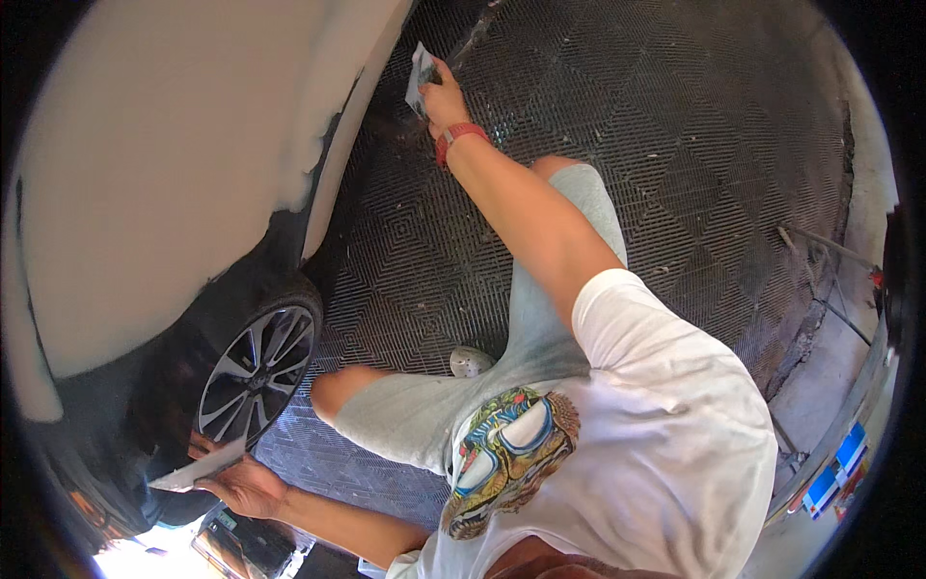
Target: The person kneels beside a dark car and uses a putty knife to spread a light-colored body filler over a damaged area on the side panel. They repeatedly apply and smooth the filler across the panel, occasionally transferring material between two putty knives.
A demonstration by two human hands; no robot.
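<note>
My left hand [250,488] is closed on a thin pale flat board [200,467], gripping it at one end. It is low on the left, beside the car's dark lower bodywork and just below the alloy wheel [258,373]. My right hand [444,97], with a red-banded watch [457,141] at its wrist, reaches far forward. Its fingers are closed round a whitish, flat, pointed piece [418,79] with dark smudges; its exact kind is unclear. That piece is near the lower edge of the car's pale side panel [174,154], and I cannot tell whether they touch.
Dark ribbed floor tiles [675,145] spread in front and to the right. My bent knees [352,386] are close to the wheel. A rounded grey shoe tip [470,362] shows between my legs. Metal rods [830,246] and blue-and-white packages [837,471] are by the right edge.
</note>
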